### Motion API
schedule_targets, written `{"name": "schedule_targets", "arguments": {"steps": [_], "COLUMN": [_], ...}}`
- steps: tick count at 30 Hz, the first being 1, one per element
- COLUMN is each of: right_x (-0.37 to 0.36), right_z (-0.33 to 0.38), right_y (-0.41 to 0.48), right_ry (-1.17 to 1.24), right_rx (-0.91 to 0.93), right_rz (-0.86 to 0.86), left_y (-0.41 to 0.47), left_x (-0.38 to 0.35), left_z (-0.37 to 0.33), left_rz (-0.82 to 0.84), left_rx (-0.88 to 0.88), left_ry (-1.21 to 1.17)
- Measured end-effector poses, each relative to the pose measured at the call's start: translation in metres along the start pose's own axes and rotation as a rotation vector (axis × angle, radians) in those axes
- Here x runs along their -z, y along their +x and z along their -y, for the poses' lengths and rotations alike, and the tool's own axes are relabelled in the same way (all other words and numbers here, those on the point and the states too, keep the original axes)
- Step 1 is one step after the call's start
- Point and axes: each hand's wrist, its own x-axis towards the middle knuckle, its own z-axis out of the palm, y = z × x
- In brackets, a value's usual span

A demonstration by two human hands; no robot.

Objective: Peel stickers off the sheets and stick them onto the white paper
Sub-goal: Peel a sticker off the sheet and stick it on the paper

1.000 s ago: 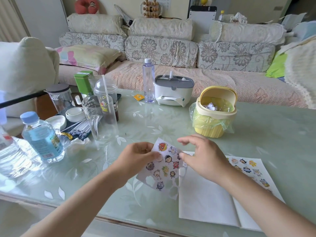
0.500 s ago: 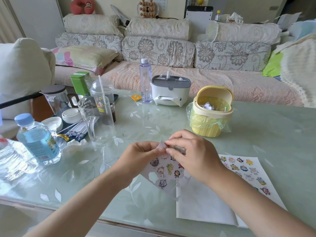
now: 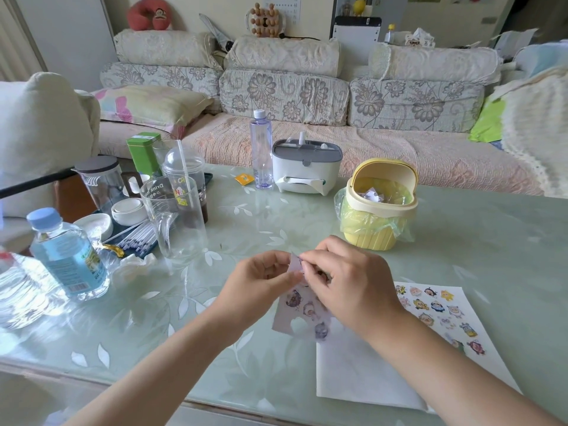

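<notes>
your right hand (image 3: 347, 281) has closed in on your left hand (image 3: 261, 281) — together they pinch the top of the small cartoon-printed sticker sheet (image 3: 299, 318); a peel looks underway.

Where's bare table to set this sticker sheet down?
Bare tabletop lies right of the yellow bin, beyond the white paper, and at the near left, in front of the water bottle. Around the glass mug it is crowded.
</notes>
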Motion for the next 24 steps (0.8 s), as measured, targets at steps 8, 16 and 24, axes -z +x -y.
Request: {"name": "schedule_targets", "arguments": {"steps": [8, 16, 24], "right_x": [-0.006, -0.009, -0.017], "right_z": [0.007, 0.001, 0.004], "right_y": [0.001, 0.000, -0.002], "right_ry": [-0.044, -0.124, -0.219], "right_rx": [-0.043, 0.119, 0.102], "right_rz": [-0.073, 0.006, 0.012], "left_y": [0.004, 0.005, 0.006], "left_x": [-0.003, 0.000, -0.001], "left_z": [0.002, 0.005, 0.010], "left_rz": [-0.139, -0.154, -0.198], "left_rx": [-0.031, -0.061, -0.043], "left_ry": [0.024, 0.133, 0.165]}}
